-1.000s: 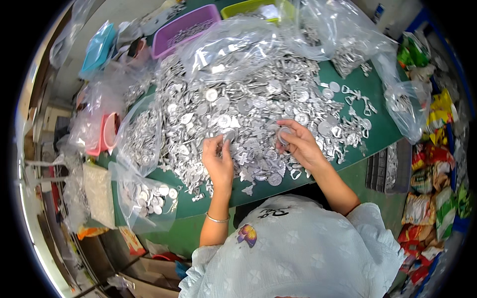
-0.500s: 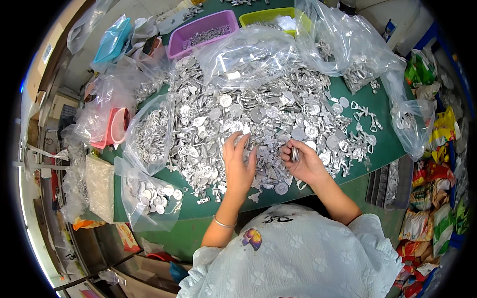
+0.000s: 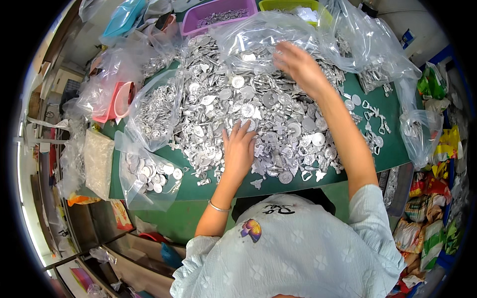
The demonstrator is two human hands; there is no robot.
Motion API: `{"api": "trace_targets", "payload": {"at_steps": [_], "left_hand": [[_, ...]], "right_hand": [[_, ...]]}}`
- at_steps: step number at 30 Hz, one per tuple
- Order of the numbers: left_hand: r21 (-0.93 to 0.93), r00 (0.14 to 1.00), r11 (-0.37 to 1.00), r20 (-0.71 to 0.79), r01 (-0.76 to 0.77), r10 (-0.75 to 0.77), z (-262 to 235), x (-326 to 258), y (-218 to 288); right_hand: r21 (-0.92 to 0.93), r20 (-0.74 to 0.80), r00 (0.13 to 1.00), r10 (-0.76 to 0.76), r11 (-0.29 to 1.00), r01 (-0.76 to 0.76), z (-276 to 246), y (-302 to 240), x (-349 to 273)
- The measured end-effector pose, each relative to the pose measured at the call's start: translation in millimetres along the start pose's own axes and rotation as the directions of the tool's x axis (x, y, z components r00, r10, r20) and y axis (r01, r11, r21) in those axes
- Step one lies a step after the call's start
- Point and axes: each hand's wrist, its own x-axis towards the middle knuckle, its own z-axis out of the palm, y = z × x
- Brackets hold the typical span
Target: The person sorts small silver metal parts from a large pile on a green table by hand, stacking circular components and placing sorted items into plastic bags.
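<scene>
A broad heap of small silver metal charms [image 3: 218,111] covers the middle of the table, with round discs, crosses and bottle-opener shapes among them. My left hand [image 3: 240,148] rests on the near part of the heap, its fingers spread and nothing seen in them. Farther back, my right hand [image 3: 300,68] reaches over the far part of the heap, beside a large clear plastic bag [image 3: 258,35] with charms in it. Motion smears its fingers, so whether it holds anything is unclear.
Behind the heap stand a purple tub [image 3: 189,22] of small metal parts and a yellow-green tub [image 3: 325,17]. On the left, clear bags hold ring-shaped pieces and round discs [image 3: 158,179], near a red scoop-like container [image 3: 113,102]. More bags [image 3: 417,131] hang at the right edge.
My right hand, which held silver pieces near the front of the heap, has swung away to the back. My left hand stays over the near part, its fingers now lower on the charms.
</scene>
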Motion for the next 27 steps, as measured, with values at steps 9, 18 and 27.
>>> {"api": "trace_targets", "payload": {"at_steps": [9, 18, 27], "left_hand": [[0.165, 0.996, 0.986, -0.084, 0.023, -0.009, 5.6, 14.3, 0.3], [0.082, 0.977, 0.995, -0.203, -0.054, 0.070, -1.0, 23.2, -11.3], [-0.882, 0.836, -0.434, 0.372, 0.184, -0.403, -16.1, 25.2, -30.4]], "right_hand": [[-0.824, 0.399, 0.888, -0.227, 0.336, 0.456, -5.4, 50.9, -67.2], [-0.866, 0.434, 0.837, -0.334, 0.103, 0.490, 1.8, 70.3, -43.0], [-0.833, 0.551, 0.759, -0.346, -0.179, 0.523, 46.9, 87.3, 4.9]]}}
